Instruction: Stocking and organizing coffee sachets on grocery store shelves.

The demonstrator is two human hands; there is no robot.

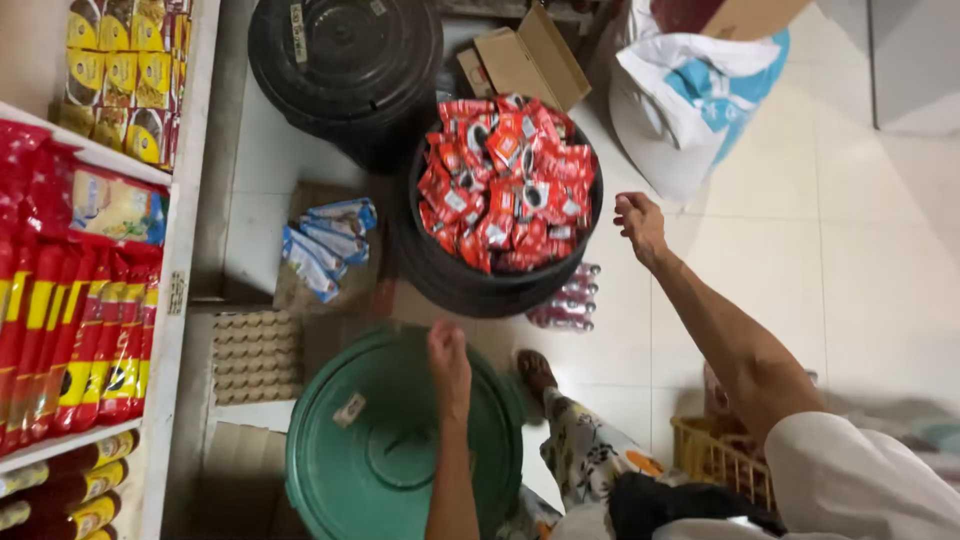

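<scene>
My left hand (pixel 449 358) rests on the lid of a green bucket (pixel 380 440) right in front of me, fingers curled together with nothing in them. My right hand (pixel 640 222) hovers loosely curled beside the right rim of a black tub (pixel 440 265). That tub is piled with several small red sachets (pixel 505 180). The right hand holds nothing that I can see. My foot in a sandal (pixel 537 372) stands between the green bucket and the black tub.
A shelf unit (pixel 175 290) at the left holds red and yellow packets. A black lidded drum (pixel 345 65), a cardboard box (pixel 525 60) and a white-and-blue sack (pixel 690 95) stand behind. Blue sachets (pixel 325 245), an egg tray (pixel 255 355) and a yellow basket (pixel 720 460) lie nearby.
</scene>
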